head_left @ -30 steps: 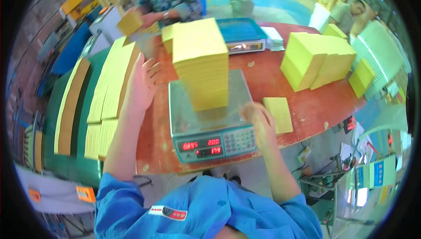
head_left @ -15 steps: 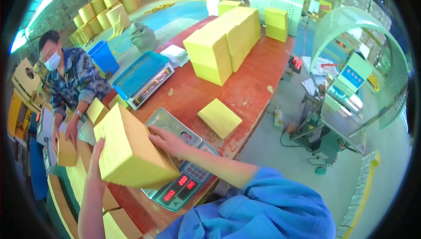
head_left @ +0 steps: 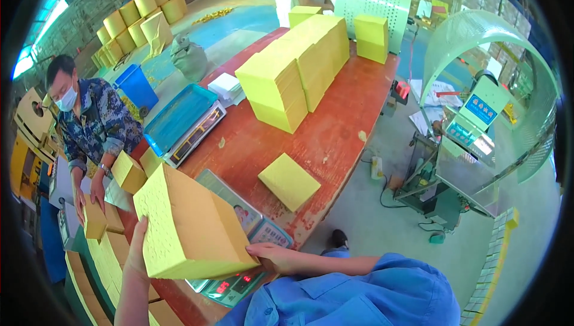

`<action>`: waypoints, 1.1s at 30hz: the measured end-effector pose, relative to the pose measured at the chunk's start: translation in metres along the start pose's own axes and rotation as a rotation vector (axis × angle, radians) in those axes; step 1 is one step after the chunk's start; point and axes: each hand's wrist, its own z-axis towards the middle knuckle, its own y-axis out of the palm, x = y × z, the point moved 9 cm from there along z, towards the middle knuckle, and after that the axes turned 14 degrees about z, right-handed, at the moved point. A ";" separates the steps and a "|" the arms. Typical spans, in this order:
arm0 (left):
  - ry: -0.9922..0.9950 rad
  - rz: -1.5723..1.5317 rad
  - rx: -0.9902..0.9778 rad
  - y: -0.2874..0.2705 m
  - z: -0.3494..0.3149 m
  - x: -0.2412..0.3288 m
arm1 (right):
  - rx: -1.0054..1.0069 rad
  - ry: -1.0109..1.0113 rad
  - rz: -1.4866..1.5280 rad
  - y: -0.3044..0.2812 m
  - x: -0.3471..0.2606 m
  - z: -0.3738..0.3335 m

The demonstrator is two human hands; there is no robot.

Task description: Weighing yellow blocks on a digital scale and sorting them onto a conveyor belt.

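Note:
A large block of yellow paper sheets [head_left: 188, 224] is held between my two hands, tilted above a digital scale. My left hand [head_left: 139, 251] presses its left side, the fingers partly hidden behind the block. At its lower right corner my right hand [head_left: 272, 256] grips the edge. Beneath it, the scale [head_left: 272, 233] shows part of its metal pan, keypad and lit red display; the block covers the rest. To the right of the scale, a smaller yellow paper block [head_left: 289, 181] lies on the red table [head_left: 335, 129].
Large stacked paper blocks [head_left: 275, 90] stand farther back. A second scale [head_left: 182, 117] with a blue tray is at the table's left edge. On the left, a masked co-worker [head_left: 101, 117] handles smaller blocks [head_left: 94, 218] beside rows of blocks. Machinery [head_left: 460, 147] stands at right.
The large block has turned and tipped toward me, covering more of the scale's display. My right hand has moved from its far side to its lower right corner. The co-worker's hands have shifted slightly.

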 end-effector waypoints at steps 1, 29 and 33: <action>-0.006 -0.024 0.006 0.010 0.003 -0.005 | 0.026 -0.057 -0.109 0.003 -0.023 -0.018; -0.053 0.087 -0.162 0.724 0.557 0.019 | 0.830 -1.063 -0.366 -0.305 -0.799 -0.330; -0.082 0.160 -0.113 0.752 0.587 0.028 | 0.807 -1.073 -0.614 -0.330 -0.819 -0.327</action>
